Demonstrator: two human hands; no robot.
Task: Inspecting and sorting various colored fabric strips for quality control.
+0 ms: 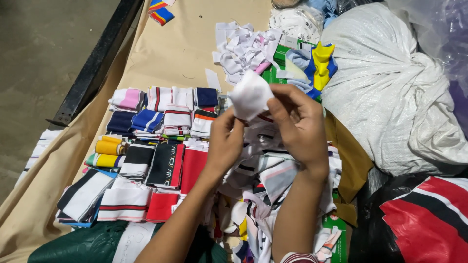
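Two bare hands meet above the middle of the work surface and share one small white piece of knitted fabric point(250, 95). The left hand point(225, 141) pinches its lower edge between thumb and fingers; the right hand point(298, 124) grips its right side, fingers curled over the cloth. The piece is plain white, slightly crumpled, with a faint reddish trace on its face, and is held clear of everything below.

Directly beneath the hands lies a loose heap of mixed striped collar strips point(273, 180), white with black, red and grey bands. To the left of the heap, folded stacks of striped knit bands point(156, 146) sit in close rows, touching one another: pink, navy, yellow, black, red and white. Behind the held piece is a tangle of white cut strips point(241, 48), with a blue and yellow knit piece point(319, 63) just beside it on a green carton point(273, 73).

The beige cloth-covered table point(165, 53) shows bare surface beyond the stacks, toward its far left part. Its left edge runs along a black metal bar point(97, 58), with grey concrete floor point(39, 48) past it. On the right, a large white woven sack point(390, 92) closes off that side, and a red, black and white striped fabric point(429, 219) lies in the near right corner.
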